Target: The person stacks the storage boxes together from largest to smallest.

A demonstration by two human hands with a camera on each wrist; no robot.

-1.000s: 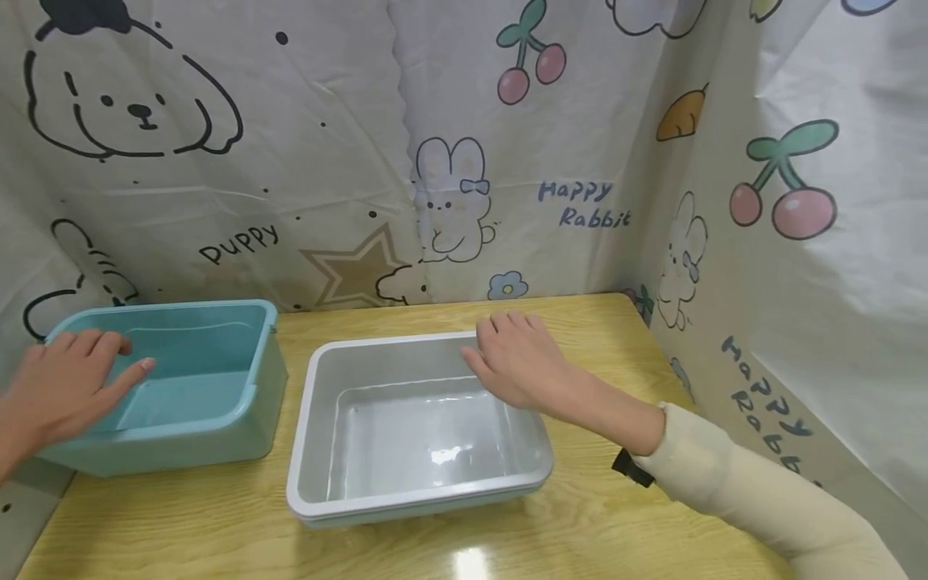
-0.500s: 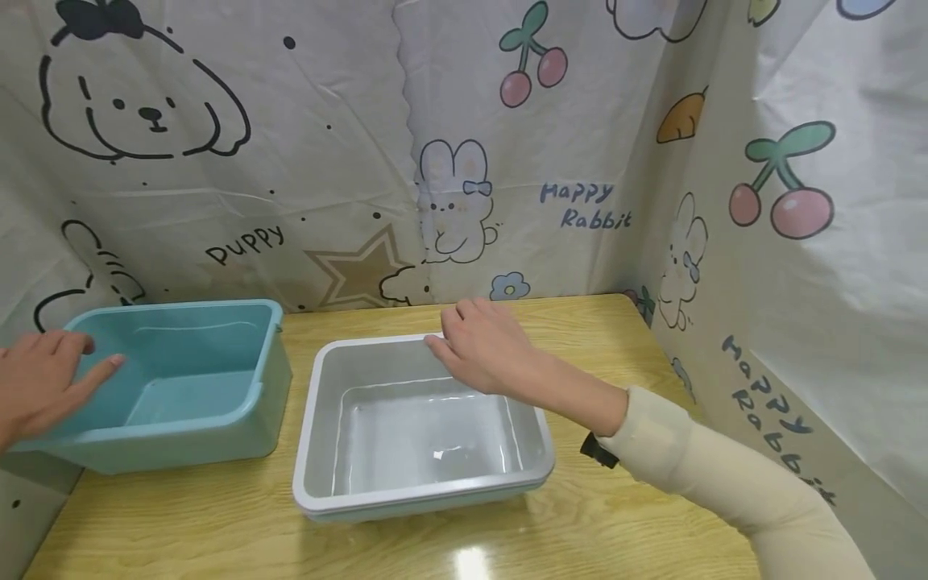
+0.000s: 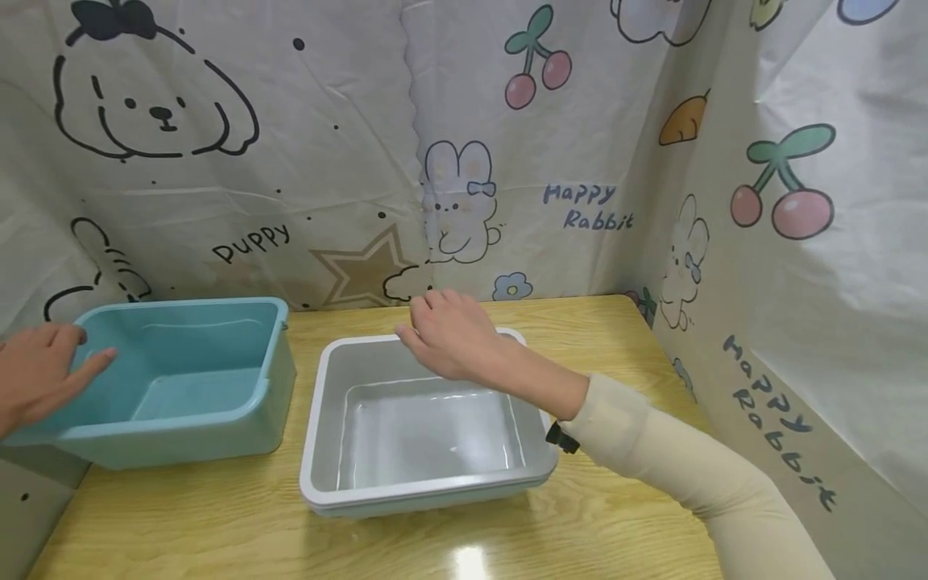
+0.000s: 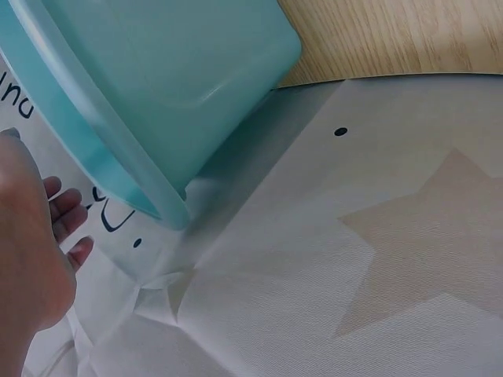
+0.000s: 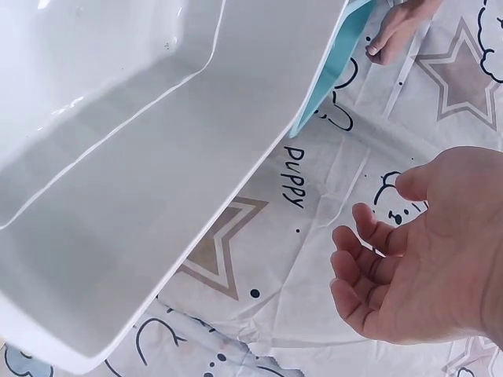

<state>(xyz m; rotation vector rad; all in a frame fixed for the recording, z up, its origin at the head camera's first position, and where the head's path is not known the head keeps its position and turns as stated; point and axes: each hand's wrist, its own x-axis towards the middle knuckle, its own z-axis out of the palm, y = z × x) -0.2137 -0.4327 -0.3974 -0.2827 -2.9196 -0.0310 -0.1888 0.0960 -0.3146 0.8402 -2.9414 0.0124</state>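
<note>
A teal plastic bin (image 3: 177, 443) stands on the left of the table, hollow inside. Over its left side hovers my left hand (image 3: 39, 374), thumb stretched out and holding nothing. In the left wrist view this hand (image 4: 31, 243) is beside the bin's rim (image 4: 102, 118). A grey rectangular bin (image 3: 428, 487) sits in the middle, with a pale green layer showing under its rim. My right hand (image 3: 453, 334) is above the far rim of the grey bin. The right wrist view shows the hand's fingers (image 5: 365, 267) loosely bent, apart from the bin wall (image 5: 157, 173), with nothing in them.
The wood-grain table (image 3: 616, 499) carries both bins, with a strip of table between them. A printed cloth (image 3: 341, 145) with a puppy, rabbit and cherries hangs behind and along the sides.
My right hand has moved left along the grey bin's far rim. My left hand has drawn a little to the left over the teal bin. Both bins stay in place.
</note>
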